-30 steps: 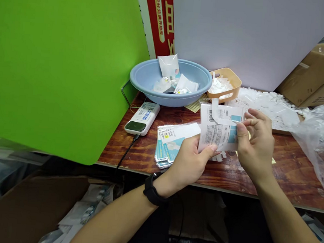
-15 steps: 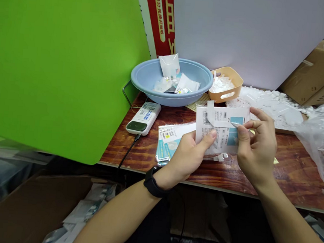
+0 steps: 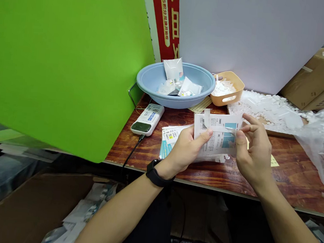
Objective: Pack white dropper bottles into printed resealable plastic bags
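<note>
My left hand point(image 3: 186, 148) is closed on the left side of a clear-bagged printed card point(image 3: 215, 141), thumb across its front. The card is white with small print, a barcode and blue pictures, and its printed side faces me. Across its upper part runs a thin white strip point(image 3: 218, 129), bent at the left, with one end standing above the card's top edge. My right hand point(image 3: 253, 150) is at the card's right side, thumb and forefinger pinched on the strip's right end. Behind my left hand lies a stack of similar blue-and-white bagged cards point(image 3: 167, 141).
A blue basin point(image 3: 147, 76) holds several bagged cards. Beside it, an orange basket point(image 3: 240, 86) contains white strips. White pieces point(image 3: 265, 111) fill a shallow tray at right, near clear plastic point(image 3: 322, 139) and a cardboard box point(image 3: 315, 80). A white corded device point(image 3: 148, 118) sits at left.
The view has shifted slightly. Both hands have lowered the bagged card a little in the picture, and the strip now lies flatter across it. Both holds stay the same.
</note>
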Motion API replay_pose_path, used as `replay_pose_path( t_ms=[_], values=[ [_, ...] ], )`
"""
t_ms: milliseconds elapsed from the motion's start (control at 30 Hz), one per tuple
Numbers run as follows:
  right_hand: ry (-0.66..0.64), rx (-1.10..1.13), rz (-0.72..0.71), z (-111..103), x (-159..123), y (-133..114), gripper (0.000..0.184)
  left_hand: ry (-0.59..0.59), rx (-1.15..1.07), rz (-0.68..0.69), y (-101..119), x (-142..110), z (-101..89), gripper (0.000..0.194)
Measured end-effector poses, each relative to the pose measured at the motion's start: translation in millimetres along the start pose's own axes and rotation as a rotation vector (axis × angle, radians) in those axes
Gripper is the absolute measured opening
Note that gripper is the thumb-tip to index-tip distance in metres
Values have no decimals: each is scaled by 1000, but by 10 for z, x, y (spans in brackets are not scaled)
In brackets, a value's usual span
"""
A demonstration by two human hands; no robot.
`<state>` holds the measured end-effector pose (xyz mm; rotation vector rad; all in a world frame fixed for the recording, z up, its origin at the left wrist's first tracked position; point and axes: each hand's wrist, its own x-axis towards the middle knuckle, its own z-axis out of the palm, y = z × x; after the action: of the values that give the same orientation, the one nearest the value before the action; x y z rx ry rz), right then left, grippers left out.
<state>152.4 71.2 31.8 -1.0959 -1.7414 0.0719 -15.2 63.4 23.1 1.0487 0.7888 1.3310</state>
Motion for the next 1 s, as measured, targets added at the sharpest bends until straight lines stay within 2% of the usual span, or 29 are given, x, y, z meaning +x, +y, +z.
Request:
replay_pose_path(
  t_ms=[167,233,400,667,800,1000],
  values=[
    [-67,-74,-227,-42,43,-29,38,-65,127,-3,22,-49,12,35],
    [-138,-74,-239,-77,72,-24,41,-105,133,-16,44,-78,14,34],
    [-321,-34,-110,-170,129,20,34,-162,137,-55,78,-97,23,31],
    [-414,184,214,-240,171,14,24,-168,160,-128,47,-89,37,32],
    [-471,241,273,-271,165,3,22,-158,156,-188,57,-85,17,33],
    [-493,154,262,-304,143,-6,26,-180,91,-324,87,-70,-25,35]
  ],
)
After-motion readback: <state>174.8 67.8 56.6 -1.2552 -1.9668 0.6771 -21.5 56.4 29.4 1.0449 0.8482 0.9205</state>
